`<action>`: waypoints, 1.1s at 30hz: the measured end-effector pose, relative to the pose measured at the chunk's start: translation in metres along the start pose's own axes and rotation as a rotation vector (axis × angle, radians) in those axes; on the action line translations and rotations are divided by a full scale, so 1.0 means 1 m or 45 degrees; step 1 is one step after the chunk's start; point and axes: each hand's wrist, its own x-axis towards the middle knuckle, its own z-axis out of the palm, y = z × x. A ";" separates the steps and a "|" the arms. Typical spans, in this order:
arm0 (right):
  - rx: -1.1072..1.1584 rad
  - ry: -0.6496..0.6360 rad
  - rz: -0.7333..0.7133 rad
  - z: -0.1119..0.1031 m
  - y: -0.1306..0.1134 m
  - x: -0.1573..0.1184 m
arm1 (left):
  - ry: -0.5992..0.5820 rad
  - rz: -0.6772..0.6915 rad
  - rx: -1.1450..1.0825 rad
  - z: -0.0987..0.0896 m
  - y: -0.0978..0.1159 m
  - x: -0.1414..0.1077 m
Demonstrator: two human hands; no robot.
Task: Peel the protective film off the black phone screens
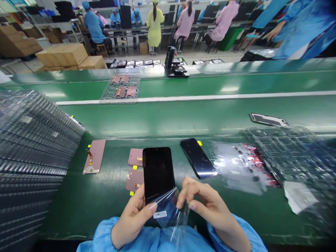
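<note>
One black screen panel [159,171] at 6 o'clock in view, left hand [133,217] clamped on it, right hand [207,203] pinching clear film [172,201] at its 5 o'clock; an uneven tug could twist the panel loose.

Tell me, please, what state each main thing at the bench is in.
Black panel: held, dark face up
Clear film: loose, over the black panel's lower end
Left hand: gripping the black panel
Right hand: pinching the clear film
Dark screen: lying face up, slanted
Leftmost pink panel: flat, ribbon cable showing
Left trays: stacked high
Far tray: loaded with four pink panels
Loose films: heaped
</note>
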 end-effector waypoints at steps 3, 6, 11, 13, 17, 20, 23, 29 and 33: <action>0.000 0.004 -0.014 0.000 -0.001 0.001 | 0.000 -0.002 -0.001 0.000 0.001 0.000; -0.002 0.005 -0.021 0.000 -0.001 0.001 | -0.010 -0.021 -0.015 0.000 0.001 -0.001; 0.004 0.013 -0.016 0.000 0.000 0.000 | -0.002 -0.040 -0.029 0.000 -0.002 -0.002; 0.002 0.016 -0.008 0.000 0.001 -0.001 | -0.001 -0.042 -0.030 -0.001 -0.003 -0.003; 0.014 0.020 0.015 -0.001 0.002 -0.001 | -0.023 -0.030 -0.055 0.000 -0.002 -0.004; 0.030 0.011 0.018 -0.001 0.003 -0.002 | -0.030 -0.008 -0.057 0.002 0.001 -0.003; 0.040 0.006 0.034 -0.001 0.004 -0.003 | -0.032 0.009 -0.051 0.004 0.003 -0.001; 0.038 0.011 0.037 -0.001 0.002 -0.003 | -0.043 0.003 -0.040 0.002 0.000 -0.003; 0.042 0.019 0.047 0.000 0.001 -0.003 | 0.016 -0.025 -0.041 0.002 -0.002 -0.002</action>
